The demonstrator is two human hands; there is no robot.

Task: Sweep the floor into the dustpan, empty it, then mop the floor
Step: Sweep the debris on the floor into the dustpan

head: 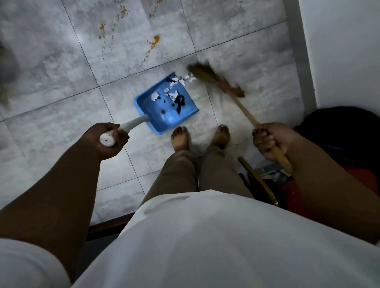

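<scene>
Wooden broom handle inside right hand's fingers.

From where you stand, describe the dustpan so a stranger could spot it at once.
On the grey tiled floor, just ahead of the bare feet, lies the dustpan, its white handle gripped by the left hand. It is the only bright blue thing there, holding black and white scraps.

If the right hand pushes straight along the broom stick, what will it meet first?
Probably the broom head at the stick's end; the right hand grips the stick lower down. Beyond lie paper scraps at the dustpan lip. Depth is unclear.
</scene>
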